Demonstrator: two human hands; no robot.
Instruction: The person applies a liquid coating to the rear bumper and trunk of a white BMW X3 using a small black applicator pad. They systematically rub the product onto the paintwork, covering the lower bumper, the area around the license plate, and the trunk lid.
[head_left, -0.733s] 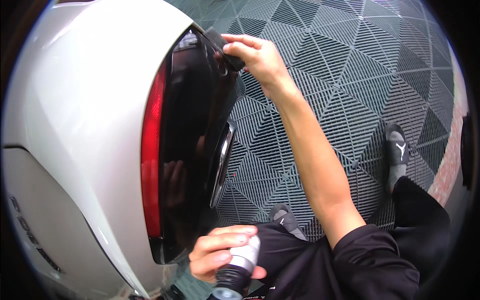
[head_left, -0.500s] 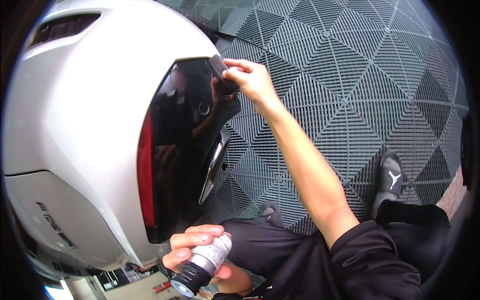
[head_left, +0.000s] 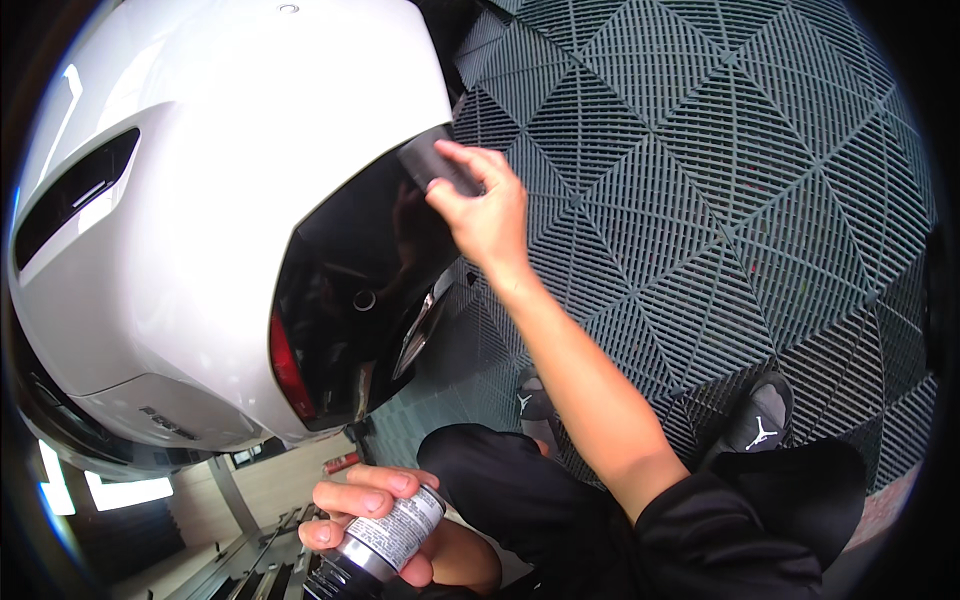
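My right hand (head_left: 490, 215) pinches a dark block-shaped applicator pad (head_left: 424, 160) between thumb and fingers. The pad lies against the upper end of the glossy black lower trim (head_left: 345, 235) on a white car bumper (head_left: 230, 170). In my left hand (head_left: 355, 497), low in front of my body, is a small bottle (head_left: 400, 530) with a pale printed label, tilted with its black ribbed end downward. My fingers wrap round its body, and its tip is cut off by the lower edge.
A red reflector (head_left: 288, 370) and a chrome-edged exhaust trim (head_left: 418, 335) sit in the bumper's lower part. Grey slatted tiles (head_left: 690, 200) cover the floor. My dark shoe (head_left: 760, 415) stands at the right, and shelving (head_left: 240, 575) shows at the lower left.
My view has shifted along the car. My right hand with the pad has moved slightly left and down in the picture. The bottle also sits lower, its end pointing further out of view.
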